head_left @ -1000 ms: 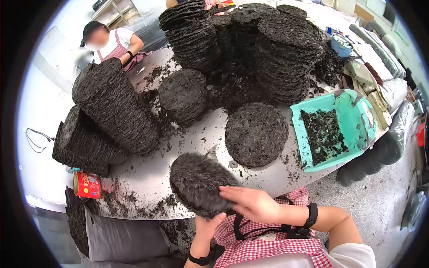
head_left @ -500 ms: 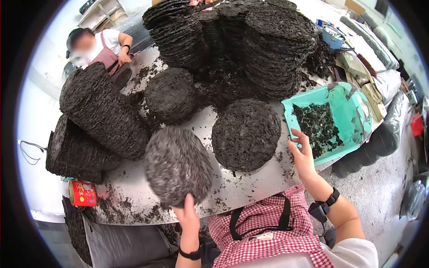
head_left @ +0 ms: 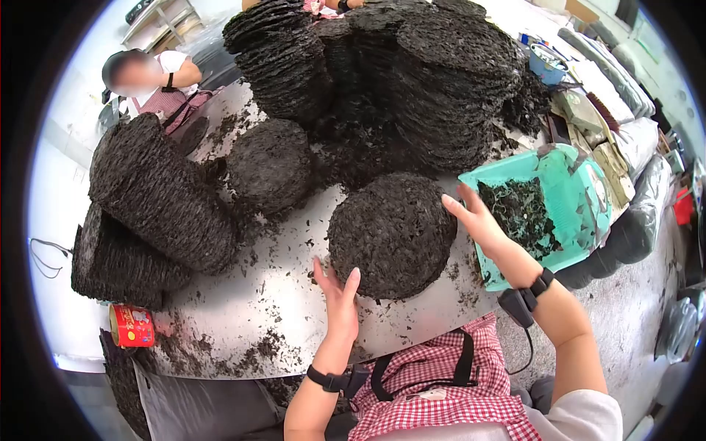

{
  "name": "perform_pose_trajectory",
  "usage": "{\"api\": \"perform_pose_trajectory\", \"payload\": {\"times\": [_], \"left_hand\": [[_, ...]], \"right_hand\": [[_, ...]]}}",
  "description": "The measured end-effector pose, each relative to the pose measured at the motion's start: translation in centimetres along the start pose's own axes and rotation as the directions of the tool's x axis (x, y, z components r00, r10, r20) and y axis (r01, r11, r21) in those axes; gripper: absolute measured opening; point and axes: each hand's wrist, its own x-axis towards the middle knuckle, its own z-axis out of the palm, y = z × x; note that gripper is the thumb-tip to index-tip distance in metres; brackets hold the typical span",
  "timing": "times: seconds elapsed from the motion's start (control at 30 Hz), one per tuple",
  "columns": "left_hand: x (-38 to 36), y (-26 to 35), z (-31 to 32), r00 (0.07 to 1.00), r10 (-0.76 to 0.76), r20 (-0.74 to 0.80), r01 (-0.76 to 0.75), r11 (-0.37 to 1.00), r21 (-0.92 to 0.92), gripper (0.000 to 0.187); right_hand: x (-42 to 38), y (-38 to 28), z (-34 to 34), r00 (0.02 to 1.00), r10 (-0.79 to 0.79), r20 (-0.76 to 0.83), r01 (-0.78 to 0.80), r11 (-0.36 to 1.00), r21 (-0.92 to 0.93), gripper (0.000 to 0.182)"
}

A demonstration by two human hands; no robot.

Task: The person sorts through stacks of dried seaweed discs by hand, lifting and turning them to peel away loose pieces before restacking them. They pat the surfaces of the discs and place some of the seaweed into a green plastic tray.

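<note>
A round stack of dark dried seaweed (head_left: 393, 235) lies on the pale table in front of me. My left hand (head_left: 342, 301) is at its lower left edge, fingers spread, palm toward the rim. On the opposite side my right hand (head_left: 482, 226) is open too, with its thumb and fingertips right by the upper right rim. Neither hand is wrapped round anything. Just beyond the right hand is a turquoise plastic basket (head_left: 577, 195) with seaweed scraps (head_left: 518, 213) in it.
Tall seaweed stacks (head_left: 448, 88) stand at the back. More rolls (head_left: 158, 191) lean at the left, near a smaller round pile (head_left: 271, 163). A red tin (head_left: 132, 325) sits at the left table edge. Crumbs litter the table (head_left: 272, 294). Across it, a person (head_left: 147, 81) sits.
The seaweed round that was in my left hand has left the spot at left; the middle stack looks larger. My left hand has moved right and opened. My right hand has shifted toward the stack.
</note>
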Motion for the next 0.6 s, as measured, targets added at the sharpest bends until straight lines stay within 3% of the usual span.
{"api": "perform_pose_trajectory", "payload": {"times": [0.03, 0.07, 0.1, 0.17, 0.27, 0.37, 0.4, 0.5, 0.6], "left_hand": [[0.7, -0.2, 0.2, 0.999, 0.015, 0.039, -0.014, 0.999, -0.031, 0.092], [1.5, -0.8, 0.3, 0.997, 0.031, 0.075, -0.026, 0.998, -0.063, 0.090], [2.1, -1.3, 0.3, 0.993, 0.045, 0.110, -0.035, 0.995, -0.095, 0.088], [2.3, -1.4, 0.2, 0.996, 0.071, 0.058, -0.067, 0.995, -0.078, 0.081], [2.1, -0.8, -0.5, 0.997, 0.049, 0.054, -0.042, 0.992, -0.117, 0.077], [1.8, -0.7, -1.2, 0.994, 0.013, 0.108, -0.007, 0.998, -0.060, 0.076], [1.4, -0.4, -1.5, 0.992, 0.028, 0.124, -0.015, 0.994, -0.105, 0.072], [-0.5, 1.1, -1.9, 0.992, 0.105, 0.070, -0.086, 0.968, -0.236, 0.064], [-2.0, 1.5, -3.2, 0.982, 0.172, 0.073, -0.162, 0.979, -0.128, 0.057]], "right_hand": [[0.7, -0.3, 0.6, 0.999, 0.050, 0.010, -0.050, 0.999, -0.017, 0.096], [0.2, -0.4, 1.3, 0.982, 0.120, 0.147, -0.124, 0.992, 0.018, 0.106], [-1.3, -1.7, 2.4, 0.973, 0.139, 0.183, -0.109, 0.981, -0.162, 0.107], [-2.2, -0.5, 3.6, 0.936, 0.130, 0.326, -0.153, 0.987, 0.046, 0.105], [-2.4, -0.2, 3.2, 0.951, 0.248, 0.183, -0.291, 0.918, 0.269, 0.096], [-3.8, -2.6, 3.2, 0.844, 0.294, 0.449, -0.449, 0.845, 0.291, 0.086], [-3.9, -2.9, 3.1, 0.833, 0.329, 0.445, -0.462, 0.856, 0.232, 0.079], [-4.4, -4.9, 2.4, 0.908, 0.168, 0.385, -0.295, 0.907, 0.300, 0.076], [-4.7, -12.0, 0.6, 0.962, -0.020, 0.273, -0.078, 0.936, 0.343, 0.080]]}}
